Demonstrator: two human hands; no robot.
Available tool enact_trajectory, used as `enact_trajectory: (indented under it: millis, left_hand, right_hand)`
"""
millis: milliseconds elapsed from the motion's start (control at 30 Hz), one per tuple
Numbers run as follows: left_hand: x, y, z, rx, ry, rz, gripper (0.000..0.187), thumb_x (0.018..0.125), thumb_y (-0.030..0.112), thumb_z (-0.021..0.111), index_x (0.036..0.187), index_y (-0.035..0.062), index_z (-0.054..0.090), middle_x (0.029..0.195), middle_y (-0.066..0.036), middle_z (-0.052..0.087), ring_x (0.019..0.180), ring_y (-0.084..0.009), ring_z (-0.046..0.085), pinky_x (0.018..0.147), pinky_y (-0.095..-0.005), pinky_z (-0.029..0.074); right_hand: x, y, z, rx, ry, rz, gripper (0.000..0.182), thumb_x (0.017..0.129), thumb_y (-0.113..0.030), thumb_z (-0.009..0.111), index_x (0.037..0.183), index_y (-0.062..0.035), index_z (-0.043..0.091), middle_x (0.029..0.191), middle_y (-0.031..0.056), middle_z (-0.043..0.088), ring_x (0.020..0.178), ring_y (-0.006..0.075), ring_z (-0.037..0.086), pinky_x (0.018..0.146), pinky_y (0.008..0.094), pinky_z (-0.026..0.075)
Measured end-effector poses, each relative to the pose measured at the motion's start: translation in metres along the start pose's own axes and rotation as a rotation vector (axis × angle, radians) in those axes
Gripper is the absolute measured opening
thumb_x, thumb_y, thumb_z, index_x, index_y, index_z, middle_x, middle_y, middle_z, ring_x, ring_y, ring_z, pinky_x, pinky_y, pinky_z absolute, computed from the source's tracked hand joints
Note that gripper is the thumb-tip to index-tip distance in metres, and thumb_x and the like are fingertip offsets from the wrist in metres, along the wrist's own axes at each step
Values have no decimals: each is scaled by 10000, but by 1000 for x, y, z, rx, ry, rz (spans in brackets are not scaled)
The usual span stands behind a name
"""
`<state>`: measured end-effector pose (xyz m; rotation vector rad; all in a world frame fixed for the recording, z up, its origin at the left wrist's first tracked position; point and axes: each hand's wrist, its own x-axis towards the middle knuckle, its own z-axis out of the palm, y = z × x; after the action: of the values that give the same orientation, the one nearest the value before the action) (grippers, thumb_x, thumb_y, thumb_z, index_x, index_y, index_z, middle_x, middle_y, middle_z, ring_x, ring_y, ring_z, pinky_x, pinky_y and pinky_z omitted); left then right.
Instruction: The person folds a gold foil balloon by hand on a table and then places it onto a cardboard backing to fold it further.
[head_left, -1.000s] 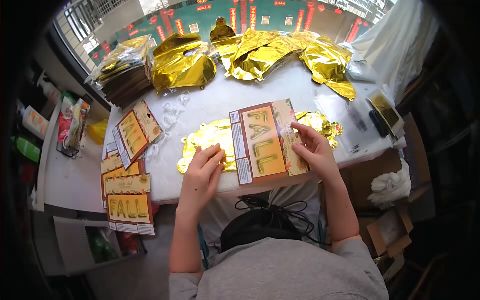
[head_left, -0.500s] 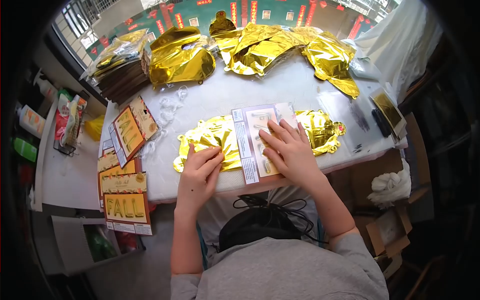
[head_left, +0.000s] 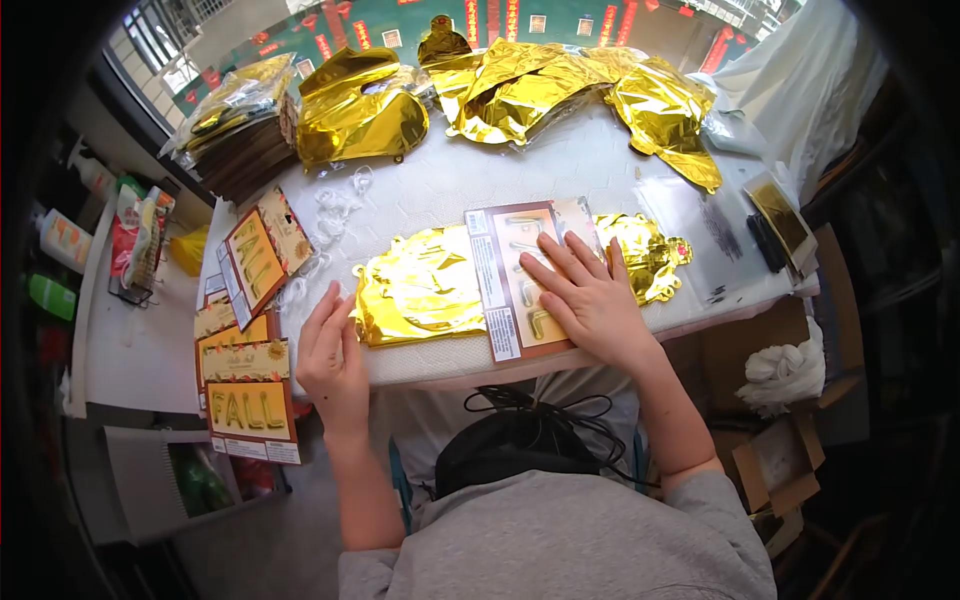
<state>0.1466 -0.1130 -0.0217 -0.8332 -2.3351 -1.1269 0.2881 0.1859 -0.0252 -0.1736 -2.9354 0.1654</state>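
A flat gold foil balloon (head_left: 415, 285) lies across the near part of the table. On top of it rests a printed card (head_left: 497, 290) with pictured balloon letters, turned sideways to me. My right hand (head_left: 590, 305) is spread flat over the card, pressing it onto the foil. Just off the balloon's left end is my left hand (head_left: 335, 370), its fingers stretched out and the fingertips close beside the foil's edge. That left edge looks fairly straight, while the right end shows lobed tabs.
More gold foil balloons (head_left: 520, 90) lie along the back. A stack of packaged cards (head_left: 240, 145) stands back left, with FALL cards (head_left: 250, 400) at the left edge. White string (head_left: 340, 205) lies between. Clear plastic bags (head_left: 690, 215) and a dark pad (head_left: 780, 225) sit at right.
My left hand has moved left, off the foil to beyond its end. The foil's left end now looks straighter and more tucked in. My right hand stays on the card, shifted slightly right.
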Motion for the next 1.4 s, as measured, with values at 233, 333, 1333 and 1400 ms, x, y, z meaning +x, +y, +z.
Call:
enact_trajectory:
  millis: [233,333,1333,1400]
  left_hand:
    - [-3,6,-26,293,-64,8,340,912,-2,710,1251,9,726,1475,-183,595,1371,-377,556,1188,-496,399]
    - [-8,37,3,62,-305,158,410,1002,73,624,1404,-4,630,1564,-189,519,1472,-373,466,1243,-518,307]
    - [-206,-57,3,-1552,663,-1133,642,1032,615,536,1323,45,581,1301,-161,644,1276,-301,578,1137,-468,426]
    - [-188,-76,-31,-1578,765,-903,664,1066,567,515,1479,51,451,1427,-178,570,1386,-312,493,1219,-478,325]
  right_hand:
    - [1,1,5,29,29,-1,499,1089,-390,448,1584,-332,475,1691,7,375,1555,293,328,1274,595,121]
    - [0,2,5,39,39,-14,501,1090,-387,449,1588,-328,471,1688,11,379,1552,299,334,1267,606,132]
    - [3,13,-3,51,16,-34,500,1082,-409,470,1574,-325,491,1683,7,385,1542,299,341,1263,616,147]
    - [2,12,-4,57,15,-29,502,1076,-384,479,1571,-307,497,1679,8,392,1539,306,343,1262,611,154]
